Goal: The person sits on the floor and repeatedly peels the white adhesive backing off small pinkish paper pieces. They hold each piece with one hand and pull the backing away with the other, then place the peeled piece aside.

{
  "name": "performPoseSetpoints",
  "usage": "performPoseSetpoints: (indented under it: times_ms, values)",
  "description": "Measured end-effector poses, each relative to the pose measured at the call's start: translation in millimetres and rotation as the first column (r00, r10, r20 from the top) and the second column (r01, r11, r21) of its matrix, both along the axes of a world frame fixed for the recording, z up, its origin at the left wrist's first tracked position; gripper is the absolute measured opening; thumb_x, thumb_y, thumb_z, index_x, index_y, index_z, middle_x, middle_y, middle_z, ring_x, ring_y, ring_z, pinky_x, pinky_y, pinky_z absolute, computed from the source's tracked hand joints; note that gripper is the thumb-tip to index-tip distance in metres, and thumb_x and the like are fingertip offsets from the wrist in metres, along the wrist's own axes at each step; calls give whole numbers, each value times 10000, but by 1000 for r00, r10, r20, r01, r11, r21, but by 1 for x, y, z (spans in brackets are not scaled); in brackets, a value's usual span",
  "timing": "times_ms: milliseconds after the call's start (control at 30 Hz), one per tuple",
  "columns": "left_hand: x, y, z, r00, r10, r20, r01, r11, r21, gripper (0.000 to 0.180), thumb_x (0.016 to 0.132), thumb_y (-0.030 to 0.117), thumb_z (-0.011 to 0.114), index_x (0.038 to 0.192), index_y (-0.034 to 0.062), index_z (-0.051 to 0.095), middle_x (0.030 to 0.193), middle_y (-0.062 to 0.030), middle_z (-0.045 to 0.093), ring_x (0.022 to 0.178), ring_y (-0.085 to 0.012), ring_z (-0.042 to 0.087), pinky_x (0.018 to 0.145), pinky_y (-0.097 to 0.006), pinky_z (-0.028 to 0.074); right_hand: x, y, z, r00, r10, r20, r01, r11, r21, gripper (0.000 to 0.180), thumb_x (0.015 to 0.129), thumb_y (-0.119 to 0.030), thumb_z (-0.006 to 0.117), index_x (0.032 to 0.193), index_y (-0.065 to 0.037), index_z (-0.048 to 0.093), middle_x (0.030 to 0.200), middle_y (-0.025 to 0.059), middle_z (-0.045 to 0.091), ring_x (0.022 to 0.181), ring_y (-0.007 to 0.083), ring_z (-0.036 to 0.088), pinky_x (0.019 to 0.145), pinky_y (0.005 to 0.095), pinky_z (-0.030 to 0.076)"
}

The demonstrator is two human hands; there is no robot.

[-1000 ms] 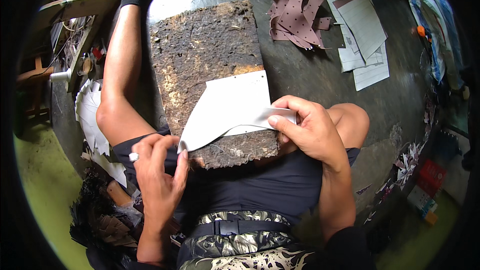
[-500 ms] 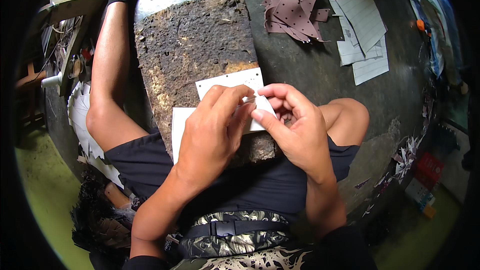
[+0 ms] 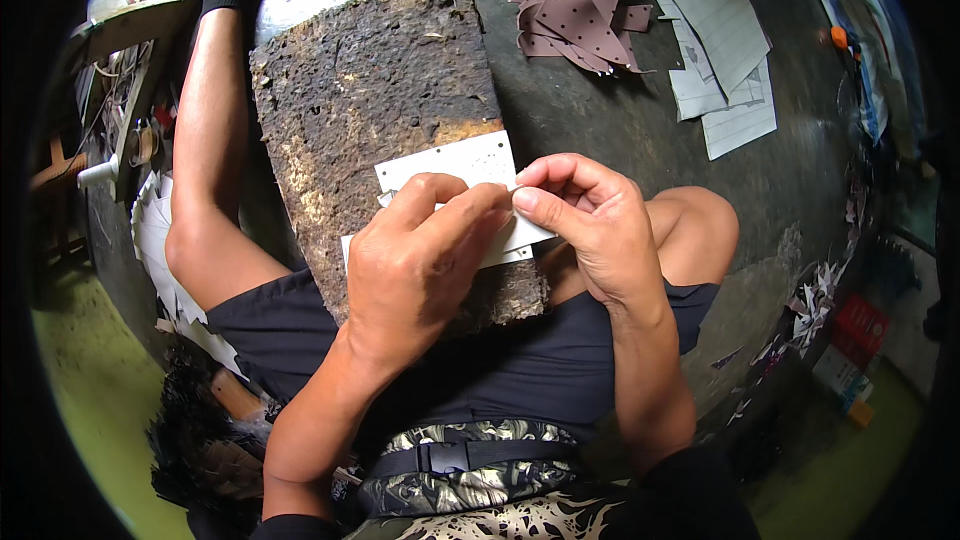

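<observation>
White sheet pieces lie across a rough, dark slab [image 3: 375, 90] at my lap. The upper white piece [image 3: 440, 162] has small dark holes along its edge. A second white piece [image 3: 522, 232] shows between my hands. My left hand [image 3: 415, 255] bends over it, its fingers curled at the piece's upper edge, thumb mostly hidden. At the same edge, the thumb and index finger of my right hand [image 3: 595, 225] are pinched close together. Whatever small part lies between the fingertips is too small to make out.
Brown dotted strips [image 3: 580, 5] are heaped beyond the slab on the dark floor. Lined white sheets [image 3: 715, 35] lie to their right. Scraps [image 3: 812, 305] litter the far right; a wooden frame [image 3: 135, 20] stands at the left. My legs flank the slab.
My right thumb has risen to meet the index finger in a pinch. My left hand has shifted slightly left, covering more of the white sheet's left part. The view has shifted slightly.
</observation>
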State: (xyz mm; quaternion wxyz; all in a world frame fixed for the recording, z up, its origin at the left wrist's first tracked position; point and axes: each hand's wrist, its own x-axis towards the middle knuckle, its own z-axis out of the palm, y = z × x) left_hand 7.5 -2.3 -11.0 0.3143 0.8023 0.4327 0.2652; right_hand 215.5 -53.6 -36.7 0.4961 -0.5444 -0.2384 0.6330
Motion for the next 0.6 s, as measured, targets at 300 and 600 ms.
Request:
performPoseSetpoints:
  times_ms: [300,600]
  values:
    - [1,-2,-6,999,-17,-50,23,992,123,241,956,133,910,1193,151,871,1047,-23,742,748,-220,756,638,-379,609,-15,3,7,958,-36,285,31,999,23,174,1118,-146,822,1107,26,802,908,-39,738,822,19,627,742,216,538]
    - [-4,1,-5,989,-76,-126,101,973,206,294,949,148,902,1242,154,881,1041,9,737,712,-179,699,592,-357,562,-12,3,-2,975,-35,221,35,999,5,171,1125,-144,814,1092,24,805,900,-61,716,798,-3,586,686,204,491]
